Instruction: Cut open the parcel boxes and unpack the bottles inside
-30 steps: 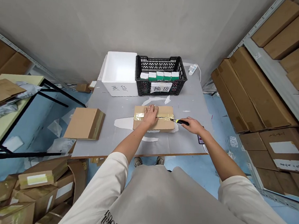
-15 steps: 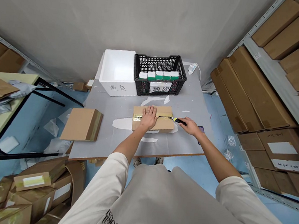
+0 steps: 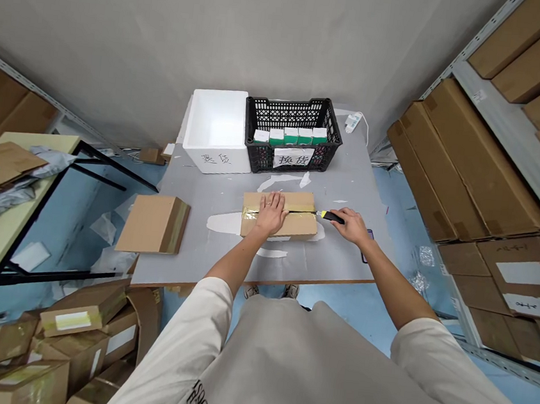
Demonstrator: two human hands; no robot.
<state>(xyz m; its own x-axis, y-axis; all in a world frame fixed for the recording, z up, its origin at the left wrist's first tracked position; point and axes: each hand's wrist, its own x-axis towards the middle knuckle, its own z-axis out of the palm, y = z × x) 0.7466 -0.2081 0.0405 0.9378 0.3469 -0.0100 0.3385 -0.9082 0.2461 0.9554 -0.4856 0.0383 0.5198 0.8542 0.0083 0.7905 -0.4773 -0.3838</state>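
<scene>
A taped cardboard box (image 3: 300,224) lies on the grey table (image 3: 199,233) in front of me, with a dark slit along its top seam. My left hand (image 3: 271,214) rests on top of the box, fingers stretched forward and flat. In my right hand (image 3: 354,227) is a yellow-and-black utility knife (image 3: 330,216), pointing left at the right end of the seam. Whether its blade still touches the box is too small to tell. A phone (image 3: 367,245) lies partly hidden behind my right wrist.
Behind the box stand a white foam box (image 3: 216,161) and a black plastic crate (image 3: 255,159) holding several green-and-white small boxes (image 3: 290,136). Another cardboard box (image 3: 149,225) sits at the table's left. Shelves with cartons (image 3: 476,166) flank the right; parcels (image 3: 80,310) pile up lower left.
My right hand has drawn the utility knife slightly right, toward and past the box's right end. The left hand stays on the box. The whole view has shifted a little.
</scene>
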